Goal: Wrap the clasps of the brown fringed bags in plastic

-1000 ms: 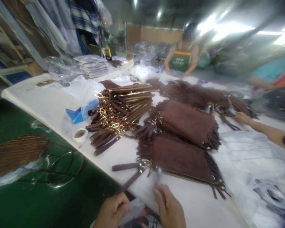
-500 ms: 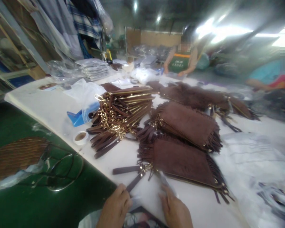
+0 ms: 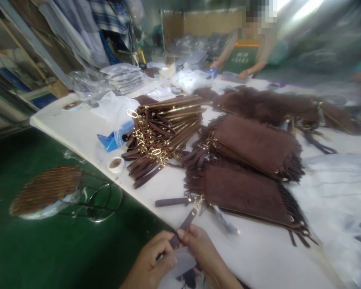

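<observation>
My left hand [image 3: 150, 263] and my right hand [image 3: 201, 253] meet at the near table edge, fingers pinched together on the end of a brown leather strap [image 3: 185, 222]. A pale flat piece lies between my hands beneath it; what it is I cannot make out. The strap runs up to the gold clasp of a brown fringed suede pouch [image 3: 246, 192] lying just beyond. A second strap [image 3: 171, 201] lies flat beside it. Another fringed pouch [image 3: 252, 142] lies behind, and a stack of brown straps with gold chains [image 3: 159, 132] sits further left.
A roll of tape [image 3: 116, 164] and a blue packet [image 3: 110, 140] lie on the white table [image 3: 78, 124]. White sheets [image 3: 333, 188] cover the right side. A wire-legged stool [image 3: 48, 188] stands on the green floor. Other people [image 3: 246, 52] work at the far end.
My hands have come together and closed on the strap's end; earlier they were apart near the table edge. The view has shifted, so everything sits further right.
</observation>
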`<action>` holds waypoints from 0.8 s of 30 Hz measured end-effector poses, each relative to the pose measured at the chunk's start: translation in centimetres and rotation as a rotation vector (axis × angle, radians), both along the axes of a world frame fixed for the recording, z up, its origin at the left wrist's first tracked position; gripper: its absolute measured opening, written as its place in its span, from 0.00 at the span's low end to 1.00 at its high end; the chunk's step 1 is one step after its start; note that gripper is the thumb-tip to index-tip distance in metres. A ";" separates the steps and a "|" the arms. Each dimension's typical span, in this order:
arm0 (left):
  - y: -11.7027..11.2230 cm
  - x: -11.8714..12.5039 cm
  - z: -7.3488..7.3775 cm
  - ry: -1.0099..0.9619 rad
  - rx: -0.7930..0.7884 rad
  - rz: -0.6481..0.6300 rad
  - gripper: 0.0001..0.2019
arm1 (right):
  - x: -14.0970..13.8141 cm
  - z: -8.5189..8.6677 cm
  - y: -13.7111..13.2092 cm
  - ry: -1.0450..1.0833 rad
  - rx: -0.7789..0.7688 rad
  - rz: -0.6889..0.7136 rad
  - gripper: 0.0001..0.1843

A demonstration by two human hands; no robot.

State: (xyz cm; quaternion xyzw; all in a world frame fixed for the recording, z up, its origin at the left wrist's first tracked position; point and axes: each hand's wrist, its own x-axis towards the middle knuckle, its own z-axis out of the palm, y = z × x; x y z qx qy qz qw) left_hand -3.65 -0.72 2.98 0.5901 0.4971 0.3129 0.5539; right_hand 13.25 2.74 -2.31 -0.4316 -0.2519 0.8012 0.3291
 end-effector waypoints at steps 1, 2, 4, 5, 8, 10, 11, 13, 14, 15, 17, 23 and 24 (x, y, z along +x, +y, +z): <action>-0.2 -0.4 0.1 0.047 -0.006 0.043 0.17 | 0.1 -0.1 0.2 -0.018 0.004 -0.005 0.23; -0.3 -0.9 0.1 0.099 -0.016 0.090 0.16 | 0.2 -0.2 0.4 -0.038 0.008 -0.015 0.23; -0.6 -2.0 0.1 0.176 -0.047 0.166 0.16 | 0.4 -0.2 0.6 -0.065 0.003 -0.055 0.22; -0.7 -2.5 0.0 0.186 -0.064 0.188 0.15 | 0.5 -0.1 0.6 -0.068 -0.009 -0.077 0.21; -1.1 -3.6 -0.5 0.153 -0.098 0.205 0.15 | 0.4 0.4 0.5 -0.058 -0.041 -0.144 0.19; -1.2 -4.0 -1.0 0.135 -0.124 0.216 0.16 | 0.2 0.8 0.4 -0.036 -0.054 -0.183 0.18; -1.3 -4.1 -1.2 0.129 -0.141 0.224 0.16 | 0.1 1.0 0.3 -0.019 -0.059 -0.200 0.17; -1.5 -4.1 -1.5 0.118 -0.178 0.247 0.17 | 0.0 1.4 0.4 0.022 -0.069 -0.221 0.15; -1.5 -4.1 -1.7 0.111 -0.195 0.256 0.17 | -0.1 1.6 0.4 0.035 -0.073 -0.225 0.15; -1.6 -4.1 -1.9 0.104 -0.212 0.262 0.17 | -0.1 1.7 0.5 0.042 -0.077 -0.227 0.15; -1.6 -4.1 -2.2 0.083 -0.247 0.262 0.18 | -0.1 1.9 0.6 0.044 -0.080 -0.229 0.16; -1.7 -4.1 -2.8 0.025 -0.275 0.240 0.19 | -0.4 1.9 0.6 0.039 -0.072 -0.264 0.16; -1.8 -4.1 -2.8 0.015 -0.275 0.241 0.18 | -0.5 1.8 0.6 0.041 -0.071 -0.271 0.15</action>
